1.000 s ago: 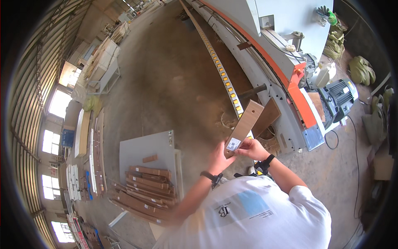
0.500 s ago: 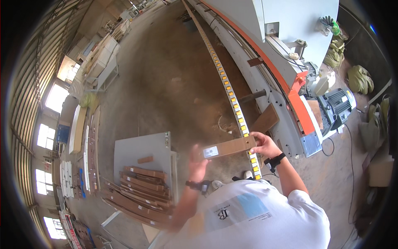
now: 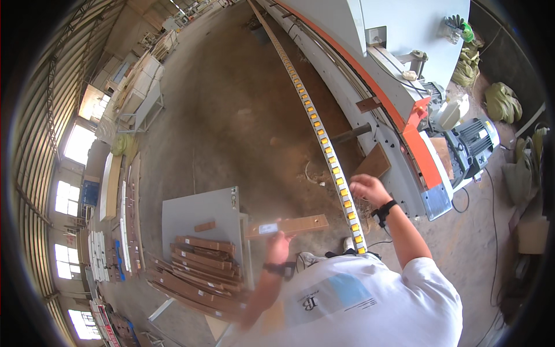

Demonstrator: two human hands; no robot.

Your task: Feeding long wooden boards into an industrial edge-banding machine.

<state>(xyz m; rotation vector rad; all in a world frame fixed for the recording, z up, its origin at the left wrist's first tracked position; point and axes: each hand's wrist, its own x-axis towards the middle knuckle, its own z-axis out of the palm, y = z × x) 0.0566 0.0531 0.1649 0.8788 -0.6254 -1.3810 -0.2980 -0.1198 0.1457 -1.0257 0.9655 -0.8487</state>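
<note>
A brown wooden board (image 3: 303, 224), with a white label near its left end and a small hole near its right end, is in my left hand (image 3: 278, 247). The fingers close on its labelled part, somewhat blurred by motion. My right hand (image 3: 369, 189) holds nothing that I can see; its fingers are curled, and it hovers just right of the roller track (image 3: 343, 195), a narrow rail with yellow rollers. To the left, several similar brown boards (image 3: 205, 260) lie stacked on a grey table (image 3: 196, 209), with one short brown piece (image 3: 204, 226) apart from them.
A long white machine with an orange edge (image 3: 413, 139) runs along the right, with a grey-blue motor (image 3: 477, 136) at its near end. A brown panel (image 3: 373, 162) leans against it. Green sacks (image 3: 502, 104) lie behind. Further boards (image 3: 132, 214) stand along the left wall.
The board has moved left and down, off the roller track toward the stack. My right hand has let go of its right end; my left hand now carries it alone.
</note>
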